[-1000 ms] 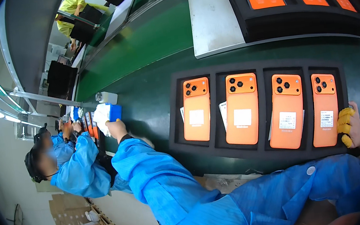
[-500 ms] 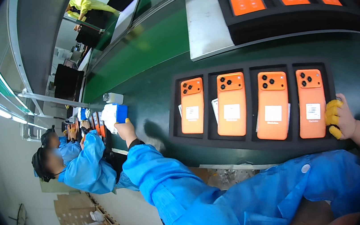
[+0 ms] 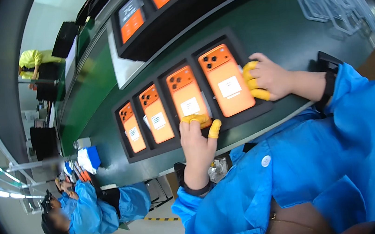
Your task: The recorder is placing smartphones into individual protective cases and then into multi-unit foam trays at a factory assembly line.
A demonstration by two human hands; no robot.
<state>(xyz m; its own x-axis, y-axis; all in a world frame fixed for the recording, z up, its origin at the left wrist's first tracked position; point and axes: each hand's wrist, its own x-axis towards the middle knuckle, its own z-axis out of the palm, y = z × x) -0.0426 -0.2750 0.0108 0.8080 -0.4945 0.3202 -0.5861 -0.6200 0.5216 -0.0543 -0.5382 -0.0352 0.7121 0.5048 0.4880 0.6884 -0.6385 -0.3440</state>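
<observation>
A black foam tray [image 3: 156,150] lies tilted across the green table, with an orange phone in each compartment, camera end away from me and a white label on the back. My left hand [image 3: 196,146], in yellow finger cots, rests its fingertips on the lower end of the third phone [image 3: 178,83] from the left. Its thumb is spread apart to the right. My right hand [image 3: 272,77], also in yellow finger cots, has its fingers curled over the tray's right edge, close beside the rightmost phone [image 3: 217,71]. Its fingertips partly hide that edge.
Another black tray [image 3: 175,20] with grey-and-orange packs stands beyond on a metal plate [image 3: 125,70]. Clear plastic frames [image 3: 328,1] lie in a heap at the far right. A blue-and-white bundle [image 3: 89,159] sits at the left, near a co-worker in blue [image 3: 98,207].
My left hand has left the blue-and-white bundle and come to the third phone. My right hand stays at the tray's right edge. The whole view has turned and shifted right.
</observation>
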